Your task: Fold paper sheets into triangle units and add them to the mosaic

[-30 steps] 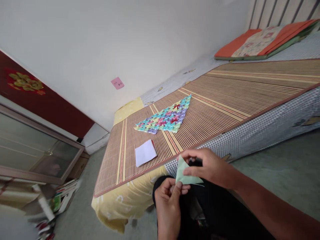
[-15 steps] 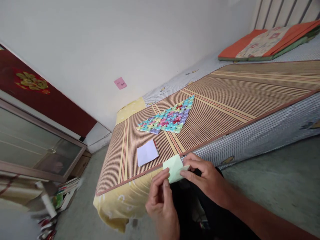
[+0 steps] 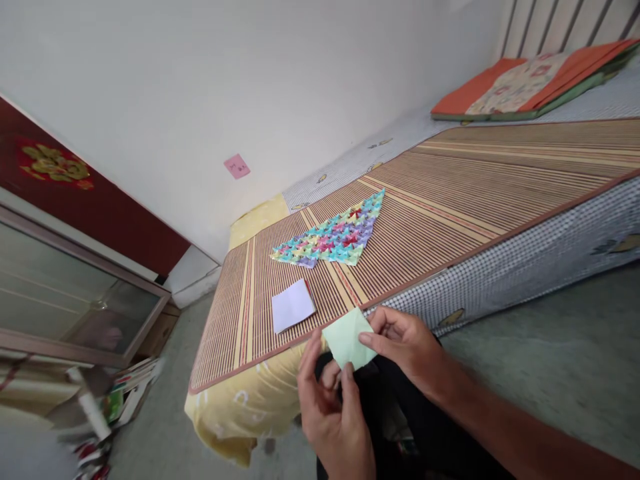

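Observation:
A small pale green paper, folded, is held between both hands just off the near edge of the bed. My left hand pinches its lower corner from below with thumb and fingers. My right hand grips its right side, fingers curled over it. Both hands hover above my dark-trousered lap. On the striped bamboo mat lie a stack of white square papers and, farther back, a triangular sheet of many joined colourful origami pieces.
The bed has a checked sheet and a yellow cover at its foot. An orange pillow lies at the far end. A glass-fronted cabinet and a heap of papers stand at left. Grey floor lies at right.
The green paper went from a triangle held low over my lap to a squarer shape raised toward the bed edge. My left hand shifted under it and now pinches its lower corner.

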The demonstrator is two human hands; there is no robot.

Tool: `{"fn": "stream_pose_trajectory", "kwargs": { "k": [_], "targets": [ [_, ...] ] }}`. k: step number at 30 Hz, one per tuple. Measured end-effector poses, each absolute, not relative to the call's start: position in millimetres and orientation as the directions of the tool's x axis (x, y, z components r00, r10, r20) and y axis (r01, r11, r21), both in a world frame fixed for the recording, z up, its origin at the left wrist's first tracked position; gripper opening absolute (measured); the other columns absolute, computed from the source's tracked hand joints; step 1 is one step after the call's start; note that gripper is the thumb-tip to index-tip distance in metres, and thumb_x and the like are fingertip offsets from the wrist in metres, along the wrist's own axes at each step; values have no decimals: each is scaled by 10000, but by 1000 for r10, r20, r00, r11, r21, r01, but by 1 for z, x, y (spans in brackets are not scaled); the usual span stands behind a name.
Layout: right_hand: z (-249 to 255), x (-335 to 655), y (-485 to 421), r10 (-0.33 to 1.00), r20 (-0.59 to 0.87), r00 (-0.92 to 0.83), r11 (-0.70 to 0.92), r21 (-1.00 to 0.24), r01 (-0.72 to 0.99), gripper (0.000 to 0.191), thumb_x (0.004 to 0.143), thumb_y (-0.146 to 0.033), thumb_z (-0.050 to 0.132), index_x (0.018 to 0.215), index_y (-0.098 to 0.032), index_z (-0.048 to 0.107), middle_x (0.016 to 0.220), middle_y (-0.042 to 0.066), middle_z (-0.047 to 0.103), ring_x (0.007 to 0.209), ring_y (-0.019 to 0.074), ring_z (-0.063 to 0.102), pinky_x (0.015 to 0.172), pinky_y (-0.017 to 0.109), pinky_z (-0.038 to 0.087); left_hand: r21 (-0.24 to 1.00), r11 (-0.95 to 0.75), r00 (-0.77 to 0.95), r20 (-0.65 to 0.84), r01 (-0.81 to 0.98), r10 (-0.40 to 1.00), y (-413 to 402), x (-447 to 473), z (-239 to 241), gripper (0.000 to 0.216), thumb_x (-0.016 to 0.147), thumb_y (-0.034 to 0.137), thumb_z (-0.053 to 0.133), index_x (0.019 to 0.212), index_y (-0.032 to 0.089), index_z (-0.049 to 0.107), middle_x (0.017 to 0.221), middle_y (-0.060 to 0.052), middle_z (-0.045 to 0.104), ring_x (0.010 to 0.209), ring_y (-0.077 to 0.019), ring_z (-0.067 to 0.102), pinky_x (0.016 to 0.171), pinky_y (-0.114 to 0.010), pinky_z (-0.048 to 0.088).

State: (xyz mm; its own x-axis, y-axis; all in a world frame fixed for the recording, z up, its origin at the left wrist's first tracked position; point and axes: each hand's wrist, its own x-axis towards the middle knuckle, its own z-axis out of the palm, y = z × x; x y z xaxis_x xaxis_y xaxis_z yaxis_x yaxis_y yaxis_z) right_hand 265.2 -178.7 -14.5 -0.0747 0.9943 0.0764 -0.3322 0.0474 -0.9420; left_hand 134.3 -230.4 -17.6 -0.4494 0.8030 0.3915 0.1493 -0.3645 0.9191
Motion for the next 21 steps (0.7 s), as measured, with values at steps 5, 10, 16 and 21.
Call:
{"fn": "stream_pose_trajectory", "kwargs": {
  "k": [5,10,16,21],
  "targets": [
    [-15,271,-179,979,172,-109,150,-970,-191,223,823,-289,709,691,-198,555,682,-28,551,652,139,518,614,266,429,961,-42,-315,-49,-273,948,-223,131,-5,529,740,246,868,1230,187,678,1199,-125,746,974,-208,739,859,-298,567],
    [-10,273,-183,965,206,-160,193,-977,-90,190,826,-253,667,682,-194,558,665,-23,536,654,146,499,617,273,417,911,127,-110,-183,-392,977,-217,130,-1,331,725,265,872,1020,135,795,956,-111,805,1011,-281,730,946,-399,533],
    [-10,272,-183,962,200,-188,175,-974,-141,268,922,-349,585,704,-195,558,659,-25,489,646,147,464,601,275,399,902,124,-117,-188,-415,975,-217,134,-5,349,731,267,867,1057,154,809,983,-112,809,1044,-293,721,989,-432,507],
    [-10,272,-184,961,220,-170,197,-970,-142,255,920,-319,575,698,-199,542,682,-19,493,663,153,468,615,281,402,889,125,-125,-198,-440,972,-218,137,-7,351,731,299,868,1046,153,815,995,-119,808,1029,-292,726,993,-429,504]
  ]
}}
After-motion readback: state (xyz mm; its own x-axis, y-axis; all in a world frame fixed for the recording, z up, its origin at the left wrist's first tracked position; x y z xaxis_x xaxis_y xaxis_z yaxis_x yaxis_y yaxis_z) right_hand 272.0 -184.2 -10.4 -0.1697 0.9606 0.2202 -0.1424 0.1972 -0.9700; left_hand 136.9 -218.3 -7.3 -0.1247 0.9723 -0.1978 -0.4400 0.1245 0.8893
